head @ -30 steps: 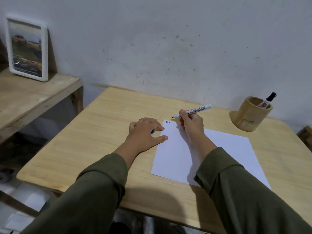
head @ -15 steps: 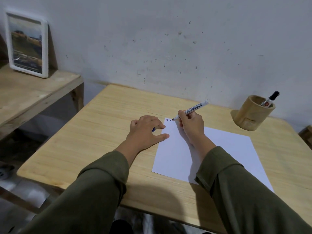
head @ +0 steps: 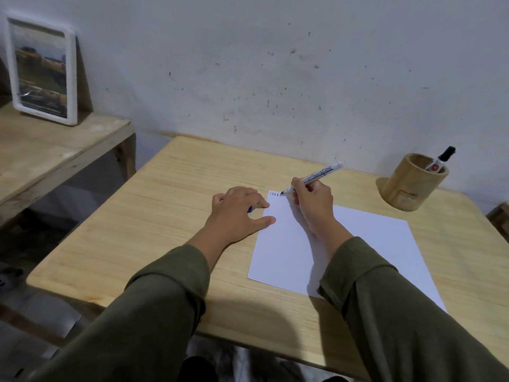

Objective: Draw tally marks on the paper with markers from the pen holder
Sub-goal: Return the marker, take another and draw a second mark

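A white sheet of paper [head: 358,244] lies on the wooden table [head: 170,216]. Short tally marks [head: 275,193] stand in a row at its top left corner. My right hand [head: 312,199] grips a white board marker [head: 316,176], uncapped, with its tip touching the paper just right of the marks. My left hand [head: 237,209] rests at the paper's left edge, thumb on the sheet, fingers curled over a small blue thing [head: 249,209] that looks like a marker cap. A wooden pen holder [head: 410,186] stands at the far right with one black-capped marker [head: 440,159] in it.
A low wooden shelf [head: 55,150] stands to the left, carrying a white-framed picture [head: 41,70] leaned against the wall. The wall runs right behind the table. Another wooden piece [head: 500,219] shows at the right edge.
The marker tip has dropped from just above the paper onto it, beside the marks. My left hand has stayed in place.
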A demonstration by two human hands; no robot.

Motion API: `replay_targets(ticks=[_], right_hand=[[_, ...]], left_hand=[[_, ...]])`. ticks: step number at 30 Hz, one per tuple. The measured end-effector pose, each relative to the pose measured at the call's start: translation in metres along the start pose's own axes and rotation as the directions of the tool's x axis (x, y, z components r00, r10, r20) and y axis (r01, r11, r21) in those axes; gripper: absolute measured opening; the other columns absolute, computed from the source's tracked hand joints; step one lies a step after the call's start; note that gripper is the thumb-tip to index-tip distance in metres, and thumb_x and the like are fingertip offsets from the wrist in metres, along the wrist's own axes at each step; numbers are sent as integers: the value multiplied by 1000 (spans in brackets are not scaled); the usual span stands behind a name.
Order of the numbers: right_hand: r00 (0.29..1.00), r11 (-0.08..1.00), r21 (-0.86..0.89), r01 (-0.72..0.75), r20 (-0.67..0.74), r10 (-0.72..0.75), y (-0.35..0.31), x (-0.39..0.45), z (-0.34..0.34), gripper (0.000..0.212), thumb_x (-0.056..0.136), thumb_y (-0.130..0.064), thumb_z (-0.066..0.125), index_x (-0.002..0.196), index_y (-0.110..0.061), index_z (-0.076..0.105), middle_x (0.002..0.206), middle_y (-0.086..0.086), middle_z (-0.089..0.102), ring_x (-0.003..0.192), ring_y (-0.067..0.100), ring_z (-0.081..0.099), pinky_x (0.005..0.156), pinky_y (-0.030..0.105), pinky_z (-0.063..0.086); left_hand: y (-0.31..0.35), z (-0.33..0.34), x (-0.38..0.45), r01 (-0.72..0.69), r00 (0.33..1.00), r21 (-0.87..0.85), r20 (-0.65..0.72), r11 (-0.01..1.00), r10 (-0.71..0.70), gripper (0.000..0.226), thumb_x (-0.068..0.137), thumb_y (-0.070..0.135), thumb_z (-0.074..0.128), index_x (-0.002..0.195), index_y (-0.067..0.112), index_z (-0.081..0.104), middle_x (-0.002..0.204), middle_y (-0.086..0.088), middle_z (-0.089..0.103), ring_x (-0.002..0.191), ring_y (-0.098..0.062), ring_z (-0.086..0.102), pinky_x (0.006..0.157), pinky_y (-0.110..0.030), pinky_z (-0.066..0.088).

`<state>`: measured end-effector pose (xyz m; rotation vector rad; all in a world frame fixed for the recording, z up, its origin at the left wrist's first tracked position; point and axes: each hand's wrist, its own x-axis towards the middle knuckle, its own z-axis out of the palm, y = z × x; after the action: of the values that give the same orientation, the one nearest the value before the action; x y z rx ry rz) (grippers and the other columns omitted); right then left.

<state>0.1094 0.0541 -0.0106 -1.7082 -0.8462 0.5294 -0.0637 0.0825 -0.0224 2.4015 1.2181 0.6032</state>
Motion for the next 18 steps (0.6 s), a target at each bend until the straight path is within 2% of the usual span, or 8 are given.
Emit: replay_targets(ticks=[5,9,12,15,18], right_hand=[[998,989,130,-69,5,69,-1,1,-1,22,86,-28,59,74,-11,63,62,-2,60,58,12,54,65,24,45],[995,976,196,-95,16,94,-5,0,-4,19,89,-24,58,77,-10,62,63,0,57,54,10,52,52,16,44],[989,943,301,-142,8,147,-10,0,-6,15,89,-21,59,85,-6,60,62,1,55,48,9,50,41,14,42],[980,903,384,-195,39,196,-17,0,-13,16,89,-21,60,80,-8,59,65,2,56,44,7,49,46,15,44],[972,841,488,-233,108,207,-28,-3,-22,18,90,-20,60,76,-9,59,65,2,55,44,8,47,45,16,41]], left_hand=[[0,1,-1,0,1000,-9,-12,1000,0,33,79,53,60,110,41,60,129,16,47,132,-5,31,99,-29,12],[1,-1,-2,2,998,-113,-67,994,-9,40,82,42,60,121,39,55,127,13,52,129,-6,35,98,-27,15],[3,-2,-3,24,995,-163,-92,986,-39,43,81,32,61,124,33,54,120,7,57,124,-13,40,97,-28,26],[4,-5,-3,66,985,-163,-147,984,-90,37,81,28,61,118,26,59,117,3,56,116,-15,43,98,-31,36],[2,-5,-4,79,985,-177,-137,981,-104,27,84,22,58,111,22,63,104,-1,56,102,-16,49,92,-33,45]])
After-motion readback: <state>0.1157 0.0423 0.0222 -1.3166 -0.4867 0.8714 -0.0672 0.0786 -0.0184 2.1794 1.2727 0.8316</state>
